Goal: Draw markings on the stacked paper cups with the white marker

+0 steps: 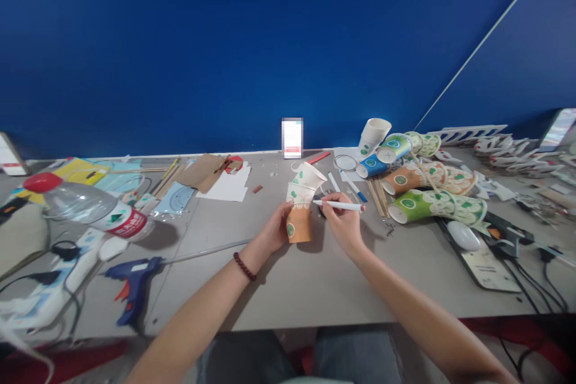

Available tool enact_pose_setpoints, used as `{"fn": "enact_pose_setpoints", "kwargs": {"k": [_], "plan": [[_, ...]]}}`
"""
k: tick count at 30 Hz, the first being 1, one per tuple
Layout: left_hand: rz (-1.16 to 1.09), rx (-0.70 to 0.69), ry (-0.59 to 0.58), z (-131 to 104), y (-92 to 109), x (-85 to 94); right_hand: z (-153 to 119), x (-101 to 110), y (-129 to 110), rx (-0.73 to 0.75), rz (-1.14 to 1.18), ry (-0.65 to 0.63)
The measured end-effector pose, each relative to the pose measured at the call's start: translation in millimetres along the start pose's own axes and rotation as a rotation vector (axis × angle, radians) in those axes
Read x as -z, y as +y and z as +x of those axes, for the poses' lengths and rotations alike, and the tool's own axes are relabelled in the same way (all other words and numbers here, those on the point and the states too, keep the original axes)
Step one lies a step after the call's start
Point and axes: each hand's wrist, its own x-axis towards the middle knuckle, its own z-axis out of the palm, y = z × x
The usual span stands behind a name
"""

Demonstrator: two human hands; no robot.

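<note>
My left hand is wrapped round the left side of a joined set of paper cups near the middle of the table. The lowest is an orange cup, with a white cup above it and another white cup tilted to the right at the top. In my right hand is a white marker with a reddish end pointing right. Its other end is at the right side of the cups; whether the tip touches them cannot be made out.
A blue glue gun and a large bottle lie at the left. Joined green cups, stacked white cups and a mouse are at the right. A phone stands by the blue wall.
</note>
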Motion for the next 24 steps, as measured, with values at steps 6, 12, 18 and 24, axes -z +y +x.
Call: {"fn": "enact_pose_setpoints", "kwargs": {"k": [6,12,18,24], "plan": [[0.012,0.012,-0.007,0.1,0.6,0.7,-0.9,-0.5,0.0,0.005,-0.012,0.007],[-0.007,-0.033,0.015,-0.6,-0.1,1.5,-1.8,-0.5,-0.7,-0.004,0.011,0.005],[0.013,-0.037,-0.009,-3.8,2.5,-3.2,-3.0,0.9,-4.3,0.005,0.058,-0.003],[0.035,-0.087,-0.058,-5.1,2.3,-7.9,-0.9,2.2,-6.2,0.034,0.075,0.015]]}}
